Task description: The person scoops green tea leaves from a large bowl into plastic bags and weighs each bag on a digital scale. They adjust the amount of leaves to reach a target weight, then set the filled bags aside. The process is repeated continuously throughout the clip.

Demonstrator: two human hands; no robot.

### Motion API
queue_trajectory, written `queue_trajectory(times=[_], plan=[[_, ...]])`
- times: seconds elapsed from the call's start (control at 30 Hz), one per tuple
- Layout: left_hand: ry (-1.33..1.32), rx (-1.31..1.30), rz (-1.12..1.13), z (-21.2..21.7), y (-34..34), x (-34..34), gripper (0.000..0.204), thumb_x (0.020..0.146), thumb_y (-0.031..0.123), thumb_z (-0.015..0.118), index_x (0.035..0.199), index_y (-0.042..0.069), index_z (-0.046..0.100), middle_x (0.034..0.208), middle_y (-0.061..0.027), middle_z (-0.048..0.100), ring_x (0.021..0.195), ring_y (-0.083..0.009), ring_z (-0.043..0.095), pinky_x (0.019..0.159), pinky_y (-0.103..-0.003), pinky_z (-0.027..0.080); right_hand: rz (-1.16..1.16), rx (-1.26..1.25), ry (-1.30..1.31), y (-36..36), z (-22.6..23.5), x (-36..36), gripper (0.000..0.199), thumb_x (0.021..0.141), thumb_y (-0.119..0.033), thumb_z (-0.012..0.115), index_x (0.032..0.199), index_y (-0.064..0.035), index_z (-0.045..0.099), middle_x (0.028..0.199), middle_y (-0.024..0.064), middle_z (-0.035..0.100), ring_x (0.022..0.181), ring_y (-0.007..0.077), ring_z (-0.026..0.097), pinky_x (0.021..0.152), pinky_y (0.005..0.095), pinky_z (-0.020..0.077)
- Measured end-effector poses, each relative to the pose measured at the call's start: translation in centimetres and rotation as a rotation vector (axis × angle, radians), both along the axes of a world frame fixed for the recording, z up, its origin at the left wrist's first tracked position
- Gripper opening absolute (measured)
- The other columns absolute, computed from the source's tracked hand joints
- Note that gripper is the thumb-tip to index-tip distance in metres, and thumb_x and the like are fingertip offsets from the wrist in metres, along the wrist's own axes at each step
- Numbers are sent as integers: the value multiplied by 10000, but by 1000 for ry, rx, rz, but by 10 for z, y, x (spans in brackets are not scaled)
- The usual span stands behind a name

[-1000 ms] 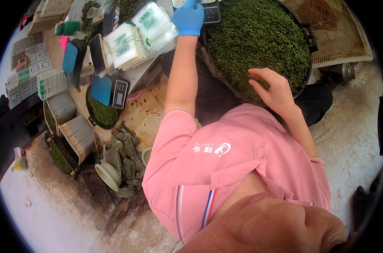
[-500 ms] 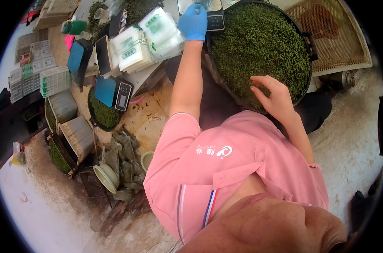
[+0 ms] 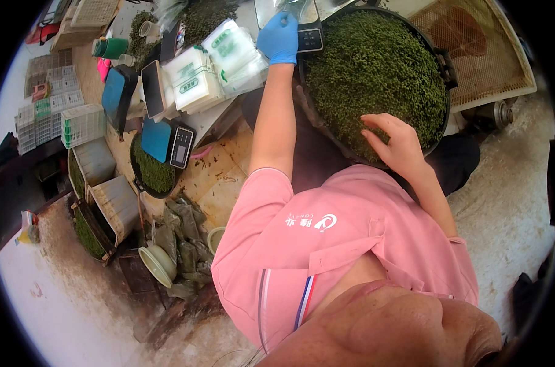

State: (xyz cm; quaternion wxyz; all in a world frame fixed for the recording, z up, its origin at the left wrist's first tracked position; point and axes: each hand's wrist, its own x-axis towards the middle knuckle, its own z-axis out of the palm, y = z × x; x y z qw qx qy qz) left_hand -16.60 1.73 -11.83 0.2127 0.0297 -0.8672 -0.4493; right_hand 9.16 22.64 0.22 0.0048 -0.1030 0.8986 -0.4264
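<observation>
My left hand [image 3: 277, 41], in a blue glove, reaches to the digital scale [image 3: 312, 39] at the top. Its fingers are pinched at the edge of a clear plastic bag [image 3: 293, 7] on the scale's metal pan; the bag's far part is cut off by the frame. My bare right hand [image 3: 398, 142] hovers over the near side of a large round black tub [image 3: 444, 67], its thumb and forefinger apart and nothing visible in them. The tub is heaped with small green berries [image 3: 372, 76] that look like green peppercorns.
Stacks of printed clear bags [image 3: 192, 79] lie left of my glove, beside a phone [image 3: 151, 89]. Another scale [image 3: 181, 147] sits lower, by a smaller tub of green berries [image 3: 154, 174]. A mesh-bottomed tray [image 3: 503, 92] stands right; crates [image 3: 82, 124] and a pale bowl [image 3: 158, 265] are left.
The whole view has shifted slightly, with objects on the left sitting a little lower. My left hand stays at the scale. My right hand remains over the tub with little movement.
</observation>
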Motion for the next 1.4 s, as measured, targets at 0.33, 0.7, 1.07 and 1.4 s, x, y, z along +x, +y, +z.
queue_trajectory(times=[0.33, 0.7, 1.07, 1.4], plan=[[-351, 1059, -73, 8, -13, 21, 165, 880, 95, 678, 1018, 7, 662, 827, -108, 703, 610, -197, 664, 532, -299, 546, 23, 0, 11, -3, 2, -1, 230, 856, -98, 741, 1078, -46, 706, 955, 114, 711, 865, 283, 701, 737, 366, 560], [-287, 1021, -127, 0, -13, 27, 139, 911, 42, 679, 1029, -3, 621, 888, -112, 688, 699, -224, 691, 601, -338, 612, 35, 13, 11, -1, 0, -2, 222, 853, -104, 744, 1065, -48, 711, 960, 116, 712, 860, 299, 694, 735, 371, 557], [-217, 1082, -104, -18, -10, 20, 155, 907, 24, 672, 1050, 5, 615, 824, -87, 662, 630, -175, 640, 529, -294, 533, 44, 395, 522, -60, -54, -185, 163, 861, -167, 674, 1017, -124, 694, 874, 53, 678, 809, 279, 710, 668, 406, 573], [-313, 1143, -111, -13, -18, 19, 159, 914, 79, 648, 1069, 86, 618, 833, -25, 637, 655, -123, 569, 581, -275, 483, 85, 597, 519, -95, -88, -254, 74, 870, -150, 614, 921, -122, 660, 826, 80, 728, 755, 285, 737, 618, 405, 570]])
